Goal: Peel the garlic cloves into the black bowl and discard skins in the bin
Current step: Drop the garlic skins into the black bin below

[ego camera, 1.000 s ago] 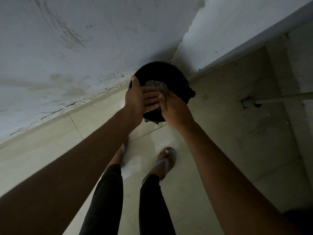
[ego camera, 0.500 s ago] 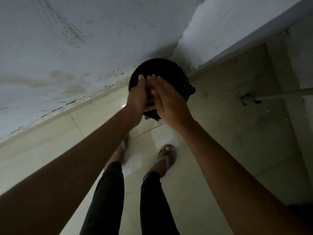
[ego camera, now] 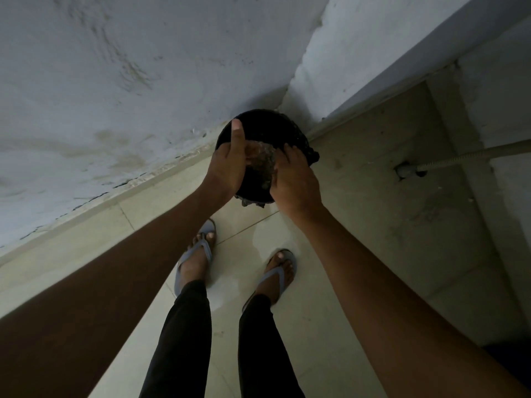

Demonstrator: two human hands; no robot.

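A stained white wall (ego camera: 120,81) meets the tiled floor (ego camera: 359,254), and in their corner stands the black bin (ego camera: 267,124). Above its mouth hover the left hand (ego camera: 230,168) and right hand (ego camera: 296,185), fingers straight and holding nothing, with pale garlic skins (ego camera: 263,165) showing between them.

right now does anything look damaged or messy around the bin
Yes. The wall left of the bin is stained, with paint cracking along its base. A wet patch shines on the floor tiles by the feet. Both hands hover over the bin, nothing spilled outside it.
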